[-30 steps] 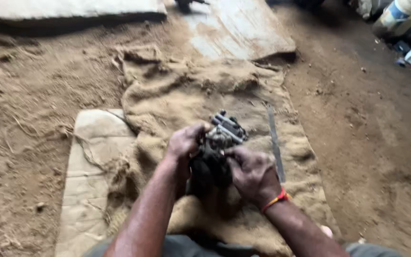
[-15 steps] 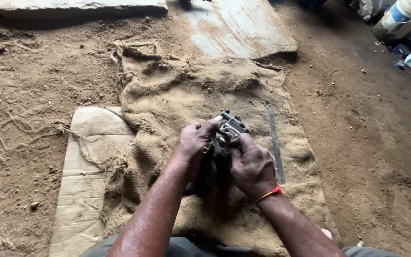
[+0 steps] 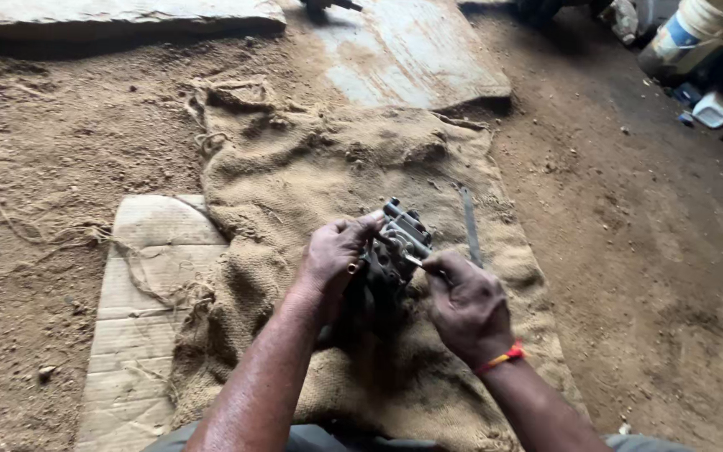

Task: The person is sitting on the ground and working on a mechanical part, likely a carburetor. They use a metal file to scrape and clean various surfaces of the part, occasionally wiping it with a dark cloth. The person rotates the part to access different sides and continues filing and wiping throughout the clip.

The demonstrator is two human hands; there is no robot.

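A dark, greasy metal engine part (image 3: pixel 397 248) with small fittings on top is held upright over a burlap sack (image 3: pixel 311 167). My left hand (image 3: pixel 336 255) grips its left side, thumb near the top. My right hand (image 3: pixel 466 301), with a red band at the wrist, pinches a thin metal tool (image 3: pixel 416 261) whose tip touches the part's right side. The lower half of the part is hidden between my hands.
A flat grey metal strip (image 3: pixel 469 224) lies on the sack to the right of the part. Cardboard (image 3: pixel 148 318) lies left on sandy ground. A worn board (image 3: pixel 412 50) lies beyond. Plastic containers (image 3: pixel 696 33) stand at top right.
My right hand has moved off the part's body to its right side and now holds a thin tool against it. The left hand keeps its grip.
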